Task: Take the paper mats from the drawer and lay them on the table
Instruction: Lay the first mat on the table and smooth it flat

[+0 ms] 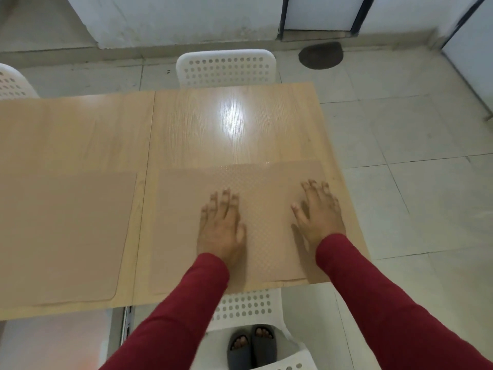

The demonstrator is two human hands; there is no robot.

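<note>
Your left hand [220, 231] and right hand [321, 212], grips released, press flat on tan rounded-corner embossed paper mat [266, 209] atop pale woodgrain surface [213, 124].

Desk [186, 124]: pale wood grain, with a white glare patch toward 12 o'clock.
Right paper mat [266, 188]: tan-beige, with a fine embossed checker texture.
Left paper mat [61, 231]: the same tan-beige; its pattern is too blurred to tell.
Sleeves [373, 303]: dark red, plain.
Far chair [226, 66]: white plastic with rows of round holes.
Near chair [248, 307]: white, perforated the same way.
Chair at 10 o'clock [10, 84]: white, with holes.
Slippers [250, 345]: dark grey.
Floor [400, 182]: pale grey-white tiles with dark grout lines.
Floor mat at 1 o'clock [320, 55]: dark brown-grey.
Wall [173, 20]: off-white, scuffed.
</note>
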